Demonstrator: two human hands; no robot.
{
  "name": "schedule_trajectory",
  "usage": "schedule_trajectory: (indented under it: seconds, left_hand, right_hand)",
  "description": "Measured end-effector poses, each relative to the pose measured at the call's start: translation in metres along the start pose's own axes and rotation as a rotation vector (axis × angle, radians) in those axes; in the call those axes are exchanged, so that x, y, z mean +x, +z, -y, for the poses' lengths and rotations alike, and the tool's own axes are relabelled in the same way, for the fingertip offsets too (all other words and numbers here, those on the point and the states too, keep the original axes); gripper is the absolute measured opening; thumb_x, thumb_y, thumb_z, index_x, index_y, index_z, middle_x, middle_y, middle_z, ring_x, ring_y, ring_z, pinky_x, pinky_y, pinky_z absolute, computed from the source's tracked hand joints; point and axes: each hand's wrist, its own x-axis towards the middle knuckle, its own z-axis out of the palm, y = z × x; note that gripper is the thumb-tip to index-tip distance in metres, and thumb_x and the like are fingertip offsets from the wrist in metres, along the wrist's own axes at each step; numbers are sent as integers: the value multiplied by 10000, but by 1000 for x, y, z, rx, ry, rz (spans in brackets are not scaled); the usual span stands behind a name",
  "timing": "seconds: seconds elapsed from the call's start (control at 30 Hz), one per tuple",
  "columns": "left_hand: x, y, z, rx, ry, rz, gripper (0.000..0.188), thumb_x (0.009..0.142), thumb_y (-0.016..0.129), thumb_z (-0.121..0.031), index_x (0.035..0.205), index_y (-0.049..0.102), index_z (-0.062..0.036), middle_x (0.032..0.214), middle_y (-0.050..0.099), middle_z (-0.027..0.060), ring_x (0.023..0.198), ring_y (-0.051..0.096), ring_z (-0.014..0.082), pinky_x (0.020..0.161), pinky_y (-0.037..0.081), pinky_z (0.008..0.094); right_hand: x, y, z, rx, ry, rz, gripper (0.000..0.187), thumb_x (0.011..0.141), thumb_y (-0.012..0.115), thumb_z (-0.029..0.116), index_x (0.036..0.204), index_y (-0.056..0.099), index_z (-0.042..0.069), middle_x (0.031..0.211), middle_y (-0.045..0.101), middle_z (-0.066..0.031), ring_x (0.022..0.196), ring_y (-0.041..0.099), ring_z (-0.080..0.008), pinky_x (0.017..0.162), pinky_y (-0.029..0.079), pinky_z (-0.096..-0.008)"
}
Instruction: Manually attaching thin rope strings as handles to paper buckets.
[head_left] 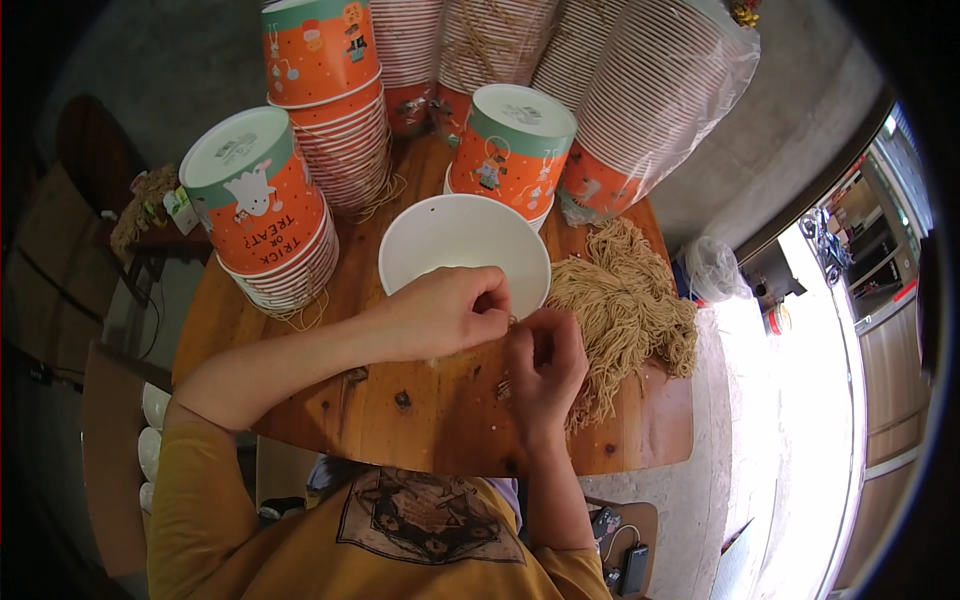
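Observation:
My left hand (455,312) is closed in a pinch in front of the white inside of an open paper bucket (430,235), whose mouth faces me and has a small hole near its rim. Close to its right, my right hand (545,365) is also pinched, the fingertips of both hands nearly meeting. A tiny tan bit shows between them, too small to name. Beside my right hand lies a heap of beige cords (625,310) on the wooden table (400,425).
Upside-down stacks of orange and green paper buckets stand left (265,205) and behind the open one (515,150). Cord loops hang from the left stacks. Plastic-wrapped bucket stacks (660,90) line the back. A bin with a clear bag (710,270) is right of the table.

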Motion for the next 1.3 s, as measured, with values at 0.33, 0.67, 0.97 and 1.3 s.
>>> schedule_trajectory:
  seconds: [0.33,0.67,0.97,1.3]
  left_hand:
    - [0,1,1,94,63,-32,117,887,571,-102,932,532,-1,805,604,49,761,576,123,704,478,286]
    - [-1,-1,-1,74,77,22,127,936,552,-125,961,537,-1,849,614,49,781,563,105,709,476,273]
    - [-1,2,2,-7,128,5,149,923,577,-135,976,547,1,917,634,67,847,602,134,753,486,287]
    - [-2,-1,-3,149,61,54,152,866,604,-110,958,563,5,916,637,68,866,609,149,769,486,300]
  right_hand:
    - [-2,-2,1,732,478,34,74,895,555,-14,914,528,53,804,495,65,706,436,-7,630,357,-159]
    - [-3,0,2,714,423,30,75,900,557,-10,928,527,53,811,504,64,700,435,-3,627,357,-156]
    - [-4,-1,0,768,389,14,64,917,569,6,949,541,54,831,540,51,715,456,-5,625,370,-160]
    - [2,-3,10,821,444,8,46,939,513,34,945,542,70,748,496,64,609,383,4,526,298,-149]
